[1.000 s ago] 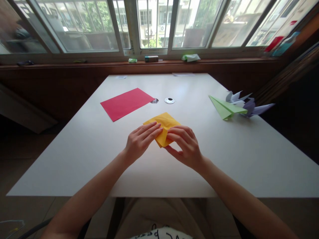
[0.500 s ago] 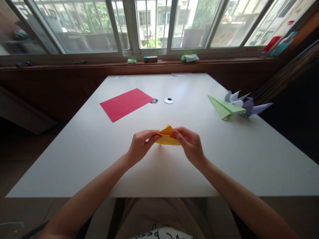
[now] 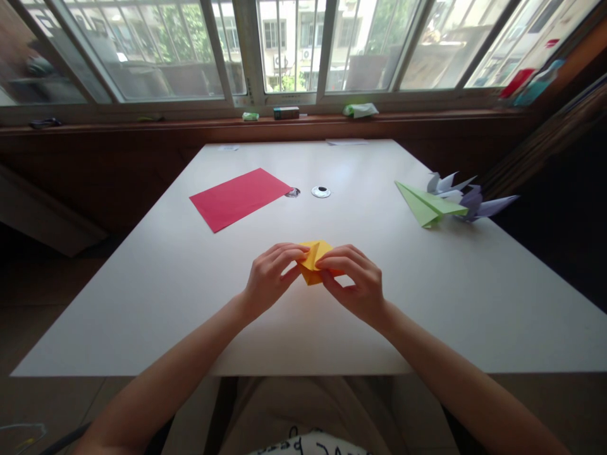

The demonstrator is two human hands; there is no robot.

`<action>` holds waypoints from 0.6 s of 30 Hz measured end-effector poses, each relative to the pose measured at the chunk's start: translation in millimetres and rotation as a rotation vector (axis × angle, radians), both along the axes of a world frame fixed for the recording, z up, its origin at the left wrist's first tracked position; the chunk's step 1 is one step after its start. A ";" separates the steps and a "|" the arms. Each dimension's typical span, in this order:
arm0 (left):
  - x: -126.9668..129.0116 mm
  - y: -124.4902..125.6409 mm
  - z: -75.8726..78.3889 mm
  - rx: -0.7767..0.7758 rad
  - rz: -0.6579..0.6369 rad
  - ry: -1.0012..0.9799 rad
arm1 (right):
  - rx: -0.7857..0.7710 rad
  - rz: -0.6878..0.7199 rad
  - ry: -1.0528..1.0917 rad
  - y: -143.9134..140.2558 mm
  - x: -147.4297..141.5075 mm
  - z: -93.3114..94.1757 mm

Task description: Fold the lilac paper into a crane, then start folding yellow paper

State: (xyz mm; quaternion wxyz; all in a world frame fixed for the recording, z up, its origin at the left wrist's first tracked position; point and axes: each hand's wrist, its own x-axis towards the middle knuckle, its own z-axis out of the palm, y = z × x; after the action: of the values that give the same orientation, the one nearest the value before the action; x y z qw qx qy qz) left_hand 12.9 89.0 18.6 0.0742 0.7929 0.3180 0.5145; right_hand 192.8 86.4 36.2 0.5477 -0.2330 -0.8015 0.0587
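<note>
The folded paper (image 3: 313, 260) pinched between the left hand (image 3: 268, 278) and the right hand (image 3: 356, 283) was plain yellow-orange, without print; the table (image 3: 199, 297) beneath it was plain white; beyond the folded paper and to its left lay a flat sheet (image 3: 239, 197) of solid red; beyond it sat a small silver ring (image 3: 321, 191) with a dark centre; far to the right of the folded paper lay a pale green paper plane (image 3: 427, 205), and just past that a pale lilac folded shape (image 3: 474, 201); the sill (image 3: 142, 124) behind the table was dark reddish brown; near the lower edge, on the person's side of the folded paper, showed white cloth (image 3: 310, 444) with black lettering.
</note>
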 end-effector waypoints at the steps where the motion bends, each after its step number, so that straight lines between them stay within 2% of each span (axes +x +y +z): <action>1: 0.1 -0.3 1.1 -0.025 -0.026 -0.005 | 0.044 -0.004 -0.016 0.3 0.3 -0.6; 3: -0.4 -1.4 3.9 -0.147 -0.141 -0.019 | 0.080 -0.015 -0.026 0.9 1.3 -0.8; 6: -2.1 -3.4 6.5 -0.421 -0.335 -0.089 | 0.027 -0.022 0.020 1.3 2.4 0.8; 10: -3.0 -2.5 6.9 -0.616 -0.317 -0.236 | -0.052 0.002 0.058 1.1 2.2 2.0; 14: -3.1 0.6 12.2 -0.791 -0.335 -0.347 | -0.039 0.037 0.013 0.7 1.7 1.4; 18: -3.9 1.5 18.3 -0.883 -0.371 -0.400 | -0.035 0.070 -0.010 1.2 2.4 2.0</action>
State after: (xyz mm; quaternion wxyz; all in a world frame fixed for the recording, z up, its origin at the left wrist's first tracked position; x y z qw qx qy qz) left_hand 9.0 90.6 36.9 0.5510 0.6154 0.3383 0.4508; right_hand 195.2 87.5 38.2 0.5373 -0.2144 -0.8107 0.0906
